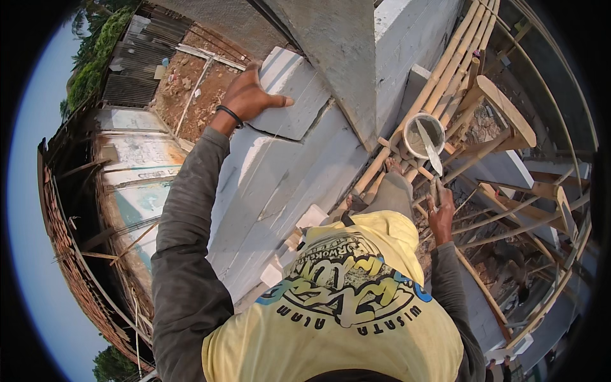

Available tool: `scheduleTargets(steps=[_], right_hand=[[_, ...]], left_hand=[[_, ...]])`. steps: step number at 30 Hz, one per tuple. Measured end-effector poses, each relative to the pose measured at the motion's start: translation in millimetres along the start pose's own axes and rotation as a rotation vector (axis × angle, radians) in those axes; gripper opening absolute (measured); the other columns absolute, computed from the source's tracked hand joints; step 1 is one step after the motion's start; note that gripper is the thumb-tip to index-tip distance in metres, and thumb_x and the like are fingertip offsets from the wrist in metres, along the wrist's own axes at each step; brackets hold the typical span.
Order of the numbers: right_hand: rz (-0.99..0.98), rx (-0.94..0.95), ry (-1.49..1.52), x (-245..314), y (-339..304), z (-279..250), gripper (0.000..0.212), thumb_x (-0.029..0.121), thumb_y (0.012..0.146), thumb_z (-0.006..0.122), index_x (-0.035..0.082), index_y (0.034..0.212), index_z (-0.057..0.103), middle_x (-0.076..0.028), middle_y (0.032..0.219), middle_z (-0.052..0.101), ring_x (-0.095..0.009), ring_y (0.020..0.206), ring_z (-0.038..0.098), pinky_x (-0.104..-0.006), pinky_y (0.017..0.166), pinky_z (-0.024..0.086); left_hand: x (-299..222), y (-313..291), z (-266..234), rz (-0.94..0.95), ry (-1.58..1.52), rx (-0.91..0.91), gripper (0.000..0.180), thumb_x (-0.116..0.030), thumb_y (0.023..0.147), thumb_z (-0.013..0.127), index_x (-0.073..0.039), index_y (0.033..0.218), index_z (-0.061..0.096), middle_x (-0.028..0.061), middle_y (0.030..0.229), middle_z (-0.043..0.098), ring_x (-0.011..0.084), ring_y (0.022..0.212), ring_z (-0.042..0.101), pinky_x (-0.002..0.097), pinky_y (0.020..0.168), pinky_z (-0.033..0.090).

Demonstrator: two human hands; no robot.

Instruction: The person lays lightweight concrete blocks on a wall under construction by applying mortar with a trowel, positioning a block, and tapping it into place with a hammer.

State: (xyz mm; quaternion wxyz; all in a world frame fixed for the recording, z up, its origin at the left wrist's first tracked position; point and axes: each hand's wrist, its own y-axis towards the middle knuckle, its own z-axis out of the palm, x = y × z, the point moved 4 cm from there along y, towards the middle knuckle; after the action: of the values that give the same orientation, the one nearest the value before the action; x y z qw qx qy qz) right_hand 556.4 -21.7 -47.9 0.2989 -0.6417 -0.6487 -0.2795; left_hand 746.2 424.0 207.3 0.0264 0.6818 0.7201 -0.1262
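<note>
A light grey concrete block (296,95) sits on top of the block wall (254,184), against a grey column (331,57). My left hand (251,99) grips its left edge, thumb spread over the near face and fingers over the far side. In my right hand (440,213) is a trowel (431,148), held by its handle. The trowel's pale blade reaches over the rim of a white bucket (407,143) with grey mortar inside. A dark, uneven joint shows under the block.
Bamboo poles (445,63) run along the wall's right side, and the bucket stands on them. My foot (394,165) is beside the bucket. More bamboo and wooden scaffolding (509,216) stands over a drop on the right. Reddish rubble ground (184,95) lies beyond the wall.
</note>
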Motion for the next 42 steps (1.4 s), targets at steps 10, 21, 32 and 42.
scheduleTargets(steps=[10, 21, 32, 42], right_hand=[[0.000, -0.019, 0.026, 4.6, 3.3, -7.3, 0.052, 0.008, 0.089, 0.067, 0.002, 0.138, 0.052, -0.020, 0.107, 0.057, -0.036, 0.097, 0.058, -0.0437, 0.087, 0.047], [-0.030, 0.019, -0.015, 15.6, 14.6, 1.6, 0.049, 0.010, 0.091, 0.065, 0.003, 0.138, 0.052, -0.021, 0.113, 0.057, -0.036, 0.103, 0.058, -0.0423, 0.092, 0.046], [-0.031, -0.021, -0.033, 18.3, 3.5, -4.6, 0.047, 0.007, 0.090, 0.065, 0.002, 0.135, 0.054, -0.022, 0.114, 0.059, -0.038, 0.104, 0.060, -0.0433, 0.091, 0.047], [-0.107, -0.054, 0.074, 36.5, 20.5, 17.1, 0.047, 0.014, 0.090, 0.066, -0.002, 0.132, 0.055, -0.023, 0.117, 0.059, -0.038, 0.106, 0.059, -0.0440, 0.094, 0.046]], left_hand=[[12.6, 1.3, 21.4, 0.027, -0.093, 0.060, 0.105, -0.046, 0.058, 0.089, 0.013, 0.132, 0.045, 0.0290, 0.115, 0.064, 0.0371, 0.107, 0.065, 0.0393, 0.092, 0.051], [3.6, -2.4, 19.8, 0.082, 0.006, 0.103, 0.100, -0.043, 0.059, 0.088, 0.010, 0.133, 0.045, 0.0283, 0.123, 0.059, 0.0385, 0.115, 0.059, 0.0402, 0.098, 0.047], [-4.1, -4.6, 21.9, -0.016, 0.071, 0.224, 0.107, -0.040, 0.059, 0.090, 0.011, 0.139, 0.039, 0.0290, 0.125, 0.059, 0.0389, 0.118, 0.058, 0.0391, 0.100, 0.046], [15.1, -5.5, 34.5, 0.104, 0.025, 0.105, 0.118, -0.059, 0.067, 0.081, 0.014, 0.144, 0.030, 0.0349, 0.141, 0.044, 0.0410, 0.132, 0.047, 0.0390, 0.111, 0.039]])
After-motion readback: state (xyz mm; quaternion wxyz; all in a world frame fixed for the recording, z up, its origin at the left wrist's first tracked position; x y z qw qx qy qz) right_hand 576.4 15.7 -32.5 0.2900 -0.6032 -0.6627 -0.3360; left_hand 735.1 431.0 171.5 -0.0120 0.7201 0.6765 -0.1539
